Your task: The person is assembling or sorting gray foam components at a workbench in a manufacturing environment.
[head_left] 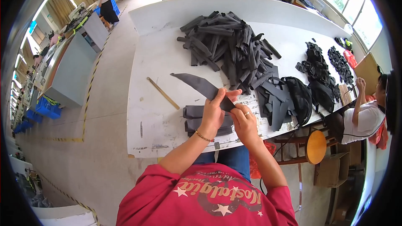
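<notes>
A long dark grey strip of fabric (197, 84) with a pointed far end stretches up and left from my hands, above the white table. My left hand (214, 111) pinches it near its lower part, thumb on top. At its near end, my right hand (244, 119), with a ring on one finger, has its fingers closed on the same strip. Below my hands lies a stack of flat dark grey fabric pieces (194, 119), partly hidden by my left hand and wrist. Beyond rises a big heap of rolled dark grey pieces (234, 44).
A wooden stick (163, 93) lies left on the white table (146, 62). To the right are flat dark offcuts (274, 102), a black bag (298, 98) and piles of black pieces (316, 65). A stool (316, 147) stands by the near edge; another person (364, 115) sits far right.
</notes>
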A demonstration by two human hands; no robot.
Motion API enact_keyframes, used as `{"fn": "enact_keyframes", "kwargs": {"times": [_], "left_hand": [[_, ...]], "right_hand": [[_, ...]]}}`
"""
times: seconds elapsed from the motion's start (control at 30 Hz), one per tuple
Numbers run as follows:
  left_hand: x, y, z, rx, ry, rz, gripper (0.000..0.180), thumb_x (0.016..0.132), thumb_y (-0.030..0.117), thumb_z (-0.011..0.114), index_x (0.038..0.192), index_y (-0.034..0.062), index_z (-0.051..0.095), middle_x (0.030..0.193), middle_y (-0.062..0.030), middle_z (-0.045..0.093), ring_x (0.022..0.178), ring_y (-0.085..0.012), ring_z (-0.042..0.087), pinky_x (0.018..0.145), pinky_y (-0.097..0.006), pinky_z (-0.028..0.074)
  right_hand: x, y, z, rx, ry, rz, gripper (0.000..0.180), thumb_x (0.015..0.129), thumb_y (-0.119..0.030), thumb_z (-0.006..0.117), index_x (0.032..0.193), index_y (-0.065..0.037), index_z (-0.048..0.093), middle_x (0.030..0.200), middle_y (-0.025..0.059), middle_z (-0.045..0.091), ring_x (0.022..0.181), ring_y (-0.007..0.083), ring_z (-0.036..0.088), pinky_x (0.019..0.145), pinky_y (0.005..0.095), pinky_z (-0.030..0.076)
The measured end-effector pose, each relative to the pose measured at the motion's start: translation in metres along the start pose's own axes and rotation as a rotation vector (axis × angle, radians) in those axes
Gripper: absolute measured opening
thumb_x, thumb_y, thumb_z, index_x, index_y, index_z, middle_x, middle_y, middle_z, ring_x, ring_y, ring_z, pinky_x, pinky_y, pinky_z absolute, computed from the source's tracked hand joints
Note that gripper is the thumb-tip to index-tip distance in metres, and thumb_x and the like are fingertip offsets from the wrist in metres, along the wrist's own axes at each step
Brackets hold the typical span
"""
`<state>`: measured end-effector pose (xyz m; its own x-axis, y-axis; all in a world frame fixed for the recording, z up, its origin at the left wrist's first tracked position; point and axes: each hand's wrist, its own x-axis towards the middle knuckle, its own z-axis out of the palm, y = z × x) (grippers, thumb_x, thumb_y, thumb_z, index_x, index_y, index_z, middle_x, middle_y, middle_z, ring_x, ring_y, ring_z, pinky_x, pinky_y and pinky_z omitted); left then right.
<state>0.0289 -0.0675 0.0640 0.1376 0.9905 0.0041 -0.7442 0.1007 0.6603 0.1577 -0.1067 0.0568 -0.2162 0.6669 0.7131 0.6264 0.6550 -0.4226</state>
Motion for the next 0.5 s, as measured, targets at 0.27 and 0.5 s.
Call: {"fn": "enact_keyframes", "kwargs": {"times": [0.27,0.5], "left_hand": [[0.001,-0.003,-0.007,-0.064,0.046,-0.029,0.027,0.097,0.029,0.058,0.093,0.0025,0.061,0.106,-0.0190,0.070,0.088,-0.0174,0.064,0.086,-0.032,0.049],[0.010,0.025,-0.012,-0.028,0.082,0.051,0.026,0.096,0.019,0.060,0.111,-0.0013,0.056,0.094,-0.0163,0.068,0.089,-0.0270,0.066,0.089,-0.041,0.052]], "right_hand": [[-0.001,-0.002,-0.003,-0.006,-0.039,0.070,0.021,0.076,-0.001,0.072,0.091,-0.004,0.059,0.096,0.0115,0.061,0.078,0.0329,0.063,0.065,0.0406,0.052],[-0.011,0.000,-0.006,0.144,-0.071,0.129,0.020,0.077,-0.009,0.076,0.090,-0.004,0.061,0.099,0.0130,0.060,0.080,0.0320,0.063,0.068,0.0386,0.052]]}}
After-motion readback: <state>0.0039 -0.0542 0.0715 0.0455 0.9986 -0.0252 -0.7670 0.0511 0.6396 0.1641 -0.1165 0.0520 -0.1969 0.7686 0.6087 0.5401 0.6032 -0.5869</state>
